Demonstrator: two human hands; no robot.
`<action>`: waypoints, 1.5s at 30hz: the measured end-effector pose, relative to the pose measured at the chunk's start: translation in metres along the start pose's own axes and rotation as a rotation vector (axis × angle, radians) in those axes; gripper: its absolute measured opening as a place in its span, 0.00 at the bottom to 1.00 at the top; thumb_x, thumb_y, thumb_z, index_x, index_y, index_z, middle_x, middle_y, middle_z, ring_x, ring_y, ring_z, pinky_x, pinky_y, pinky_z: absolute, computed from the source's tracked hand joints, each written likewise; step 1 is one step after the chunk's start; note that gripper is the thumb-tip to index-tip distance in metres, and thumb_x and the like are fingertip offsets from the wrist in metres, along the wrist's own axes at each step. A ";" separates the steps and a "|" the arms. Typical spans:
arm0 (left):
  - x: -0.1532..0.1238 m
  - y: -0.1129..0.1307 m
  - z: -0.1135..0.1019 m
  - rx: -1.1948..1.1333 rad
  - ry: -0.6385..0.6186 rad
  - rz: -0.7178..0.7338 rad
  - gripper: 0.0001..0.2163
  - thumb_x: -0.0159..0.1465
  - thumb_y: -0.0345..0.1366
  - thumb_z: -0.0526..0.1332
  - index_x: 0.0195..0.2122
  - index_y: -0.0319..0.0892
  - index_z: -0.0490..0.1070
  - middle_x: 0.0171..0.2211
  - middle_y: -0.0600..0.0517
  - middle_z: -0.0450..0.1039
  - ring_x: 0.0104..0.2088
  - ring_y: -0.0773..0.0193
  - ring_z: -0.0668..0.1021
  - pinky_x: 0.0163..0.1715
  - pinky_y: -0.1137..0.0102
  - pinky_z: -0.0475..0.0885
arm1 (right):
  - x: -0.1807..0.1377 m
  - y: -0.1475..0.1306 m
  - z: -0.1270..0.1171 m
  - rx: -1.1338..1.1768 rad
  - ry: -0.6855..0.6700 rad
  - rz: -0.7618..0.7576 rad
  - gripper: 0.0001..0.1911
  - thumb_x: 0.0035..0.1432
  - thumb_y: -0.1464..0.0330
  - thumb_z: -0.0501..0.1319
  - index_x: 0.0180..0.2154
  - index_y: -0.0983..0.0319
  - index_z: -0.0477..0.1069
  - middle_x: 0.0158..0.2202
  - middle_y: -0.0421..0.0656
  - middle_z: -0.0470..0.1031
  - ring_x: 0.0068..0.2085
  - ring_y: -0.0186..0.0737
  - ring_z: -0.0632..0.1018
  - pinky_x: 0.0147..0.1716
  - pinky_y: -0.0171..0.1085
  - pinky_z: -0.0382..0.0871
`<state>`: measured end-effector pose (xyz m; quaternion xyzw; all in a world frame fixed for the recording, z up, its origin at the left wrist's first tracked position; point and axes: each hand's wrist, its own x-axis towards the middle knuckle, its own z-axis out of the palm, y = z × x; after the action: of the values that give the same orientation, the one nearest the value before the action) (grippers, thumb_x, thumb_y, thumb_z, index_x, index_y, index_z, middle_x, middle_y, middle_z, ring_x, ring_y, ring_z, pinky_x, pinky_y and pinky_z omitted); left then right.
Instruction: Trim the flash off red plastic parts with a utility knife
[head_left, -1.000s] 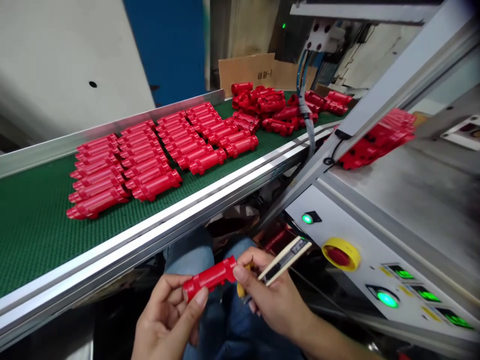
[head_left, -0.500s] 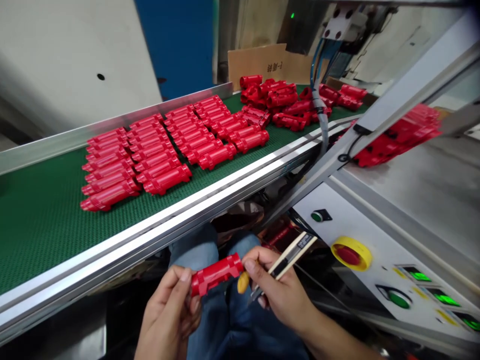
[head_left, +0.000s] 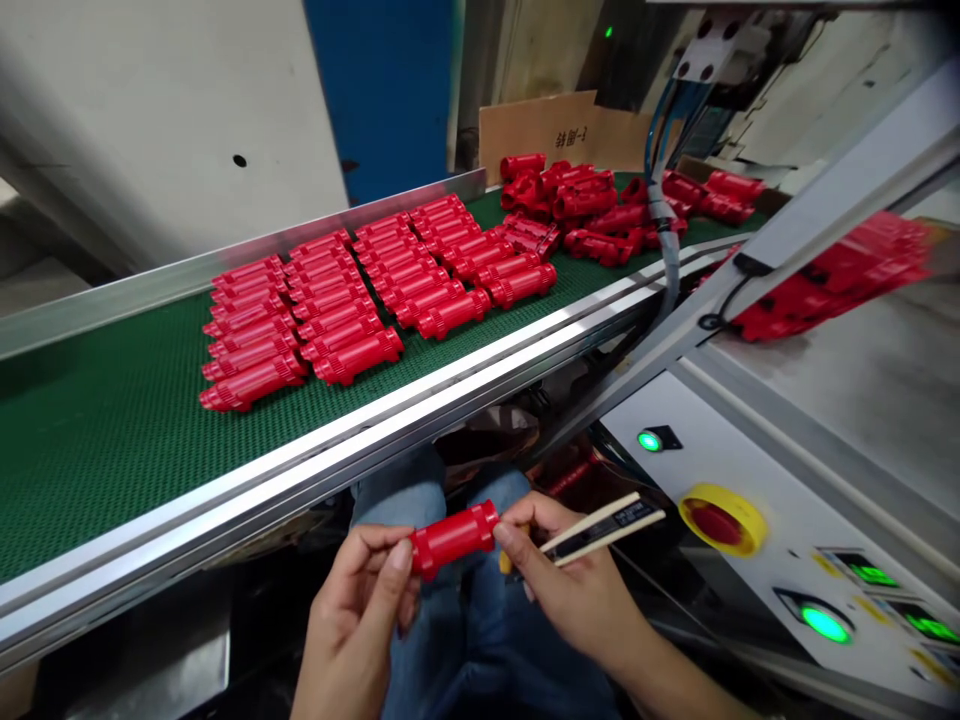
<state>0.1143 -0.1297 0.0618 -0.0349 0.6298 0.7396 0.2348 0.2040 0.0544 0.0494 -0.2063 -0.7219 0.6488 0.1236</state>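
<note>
Low in the middle of the view, both my hands hold one red plastic cylinder part (head_left: 454, 536) over my lap. My left hand (head_left: 360, 620) pinches its left end between thumb and fingers. My right hand (head_left: 570, 590) touches the part's right end with its fingertips and also grips a cream and black utility knife (head_left: 600, 528) that points right, with a yellow bit showing under the fingers. Above them, rows of the same red parts (head_left: 352, 290) lie side by side on the green conveyor belt (head_left: 97, 430).
A loose heap of red parts (head_left: 600, 205) lies at the belt's far end by a cardboard box (head_left: 555, 128). More red parts (head_left: 825, 280) sit on the machine top at right. The control panel holds a red and yellow stop button (head_left: 721, 520) and green lit buttons (head_left: 825, 622).
The view has shifted, so belt and parts sit further right. My hands have turned the red part and the knife now lies flatter, pointing more to the right.
</note>
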 end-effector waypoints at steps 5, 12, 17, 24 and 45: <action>-0.001 -0.012 -0.008 0.170 -0.049 0.291 0.11 0.62 0.42 0.77 0.46 0.56 0.86 0.51 0.49 0.77 0.47 0.56 0.81 0.46 0.69 0.80 | -0.002 0.001 0.002 -0.034 -0.008 -0.034 0.23 0.72 0.48 0.64 0.37 0.60 0.74 0.24 0.36 0.71 0.21 0.31 0.66 0.20 0.32 0.59; -0.002 -0.009 0.009 0.036 0.087 0.129 0.15 0.56 0.44 0.82 0.37 0.48 0.80 0.32 0.56 0.74 0.29 0.66 0.74 0.29 0.75 0.71 | -0.012 -0.001 0.002 -0.304 -0.069 -0.332 0.13 0.76 0.61 0.62 0.37 0.59 0.76 0.29 0.38 0.78 0.30 0.35 0.77 0.33 0.34 0.68; 0.002 -0.009 0.000 0.072 0.056 0.112 0.16 0.68 0.52 0.70 0.32 0.45 0.77 0.31 0.54 0.72 0.24 0.67 0.68 0.24 0.71 0.66 | -0.012 0.001 -0.001 -0.340 -0.058 -0.367 0.13 0.76 0.62 0.63 0.36 0.58 0.76 0.29 0.36 0.79 0.30 0.33 0.78 0.34 0.32 0.68; 0.003 -0.017 -0.008 0.468 0.095 0.395 0.15 0.64 0.51 0.75 0.34 0.47 0.76 0.36 0.53 0.73 0.35 0.61 0.77 0.36 0.69 0.73 | -0.009 -0.004 0.004 -0.319 -0.087 -0.552 0.09 0.75 0.68 0.63 0.37 0.59 0.74 0.27 0.35 0.74 0.27 0.32 0.75 0.30 0.31 0.66; 0.000 0.009 -0.009 -0.303 -0.353 -0.358 0.22 0.52 0.53 0.83 0.41 0.43 0.90 0.31 0.46 0.85 0.34 0.61 0.80 0.38 0.73 0.74 | 0.000 -0.022 -0.005 -0.034 -0.194 -0.654 0.10 0.72 0.66 0.72 0.53 0.56 0.84 0.48 0.42 0.90 0.50 0.36 0.88 0.54 0.30 0.80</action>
<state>0.1086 -0.1395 0.0681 -0.0511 0.4455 0.7666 0.4596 0.2036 0.0569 0.0716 0.0968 -0.7689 0.5793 0.2526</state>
